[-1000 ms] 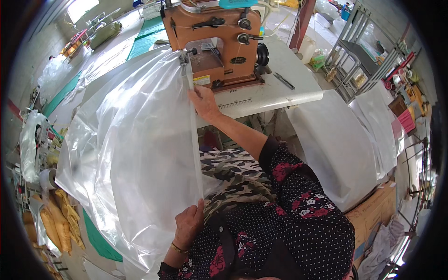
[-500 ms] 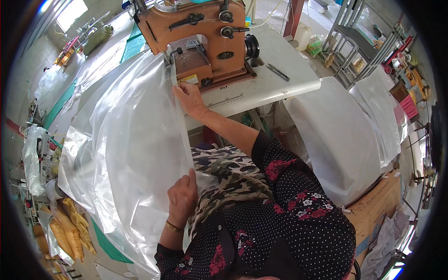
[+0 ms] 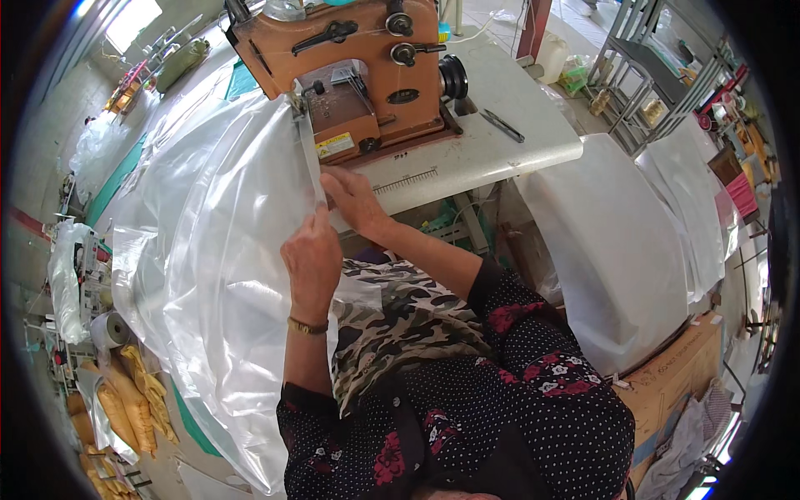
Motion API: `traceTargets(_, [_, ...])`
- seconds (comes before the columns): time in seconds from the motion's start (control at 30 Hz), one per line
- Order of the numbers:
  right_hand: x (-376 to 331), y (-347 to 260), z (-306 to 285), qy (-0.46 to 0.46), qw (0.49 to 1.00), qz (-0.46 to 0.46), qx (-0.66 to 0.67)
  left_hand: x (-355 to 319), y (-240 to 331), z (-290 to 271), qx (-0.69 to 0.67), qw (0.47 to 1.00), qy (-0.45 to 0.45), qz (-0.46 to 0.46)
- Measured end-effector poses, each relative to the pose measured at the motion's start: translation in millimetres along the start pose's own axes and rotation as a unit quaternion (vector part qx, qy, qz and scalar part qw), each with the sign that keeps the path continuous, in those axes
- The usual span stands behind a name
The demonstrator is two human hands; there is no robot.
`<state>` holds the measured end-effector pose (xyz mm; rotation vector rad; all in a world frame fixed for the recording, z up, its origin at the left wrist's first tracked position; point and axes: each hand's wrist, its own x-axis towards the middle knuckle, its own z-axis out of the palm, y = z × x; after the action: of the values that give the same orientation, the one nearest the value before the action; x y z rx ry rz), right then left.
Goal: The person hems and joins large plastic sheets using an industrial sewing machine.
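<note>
A large translucent plastic sheet (image 3: 225,275) spreads down the left from a brown sewing machine (image 3: 367,75). Its folded right edge runs under the machine's needle area. My left hand (image 3: 313,254), with a band on the wrist, is closed on that edge a little below the table's front. Just above it my right hand (image 3: 354,198) grips the same edge close to the machine base, fingers curled over it. The two hands nearly touch. Where the sheet meets the needle, the small parts are too fine to make out.
Dark tweezers (image 3: 503,126) lie on the white machine table (image 3: 500,158). More plastic sheets (image 3: 608,250) hang over something at the right, above a cardboard box (image 3: 679,367). A metal rack (image 3: 650,67) stands behind. Yellow rolled material (image 3: 125,408) lies at the lower left.
My left hand has moved up along the sheet's edge until it is right below my right hand. The right hand has shifted slightly down and right. The view has shifted a little.
</note>
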<state>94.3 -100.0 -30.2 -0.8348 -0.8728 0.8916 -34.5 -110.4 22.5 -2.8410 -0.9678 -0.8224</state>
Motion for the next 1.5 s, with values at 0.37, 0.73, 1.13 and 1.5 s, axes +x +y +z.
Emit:
traceTargets(0.37, [50.1,-31.5,-28.8,-0.001,0.657,-0.385,-0.649,84.7,-20.6,33.7,0.026,0.997,0.050,-0.060])
traceTargets(0.73, [65.3,-37.5,-41.4,-0.023,0.686,-0.397,-0.609,52.9,-13.6,45.5,-0.022,0.981,0.129,-0.142])
traceTargets(1.13, [64.0,-39.3,-42.1,-0.042,0.689,-0.396,-0.606,50.2,-19.8,46.2,-0.040,0.986,0.153,-0.054])
traceTargets(1.5, [67.6,-35.5,-40.1,-0.013,0.696,-0.388,-0.604,86.1,-36.6,48.0,0.037,0.989,0.141,0.005])
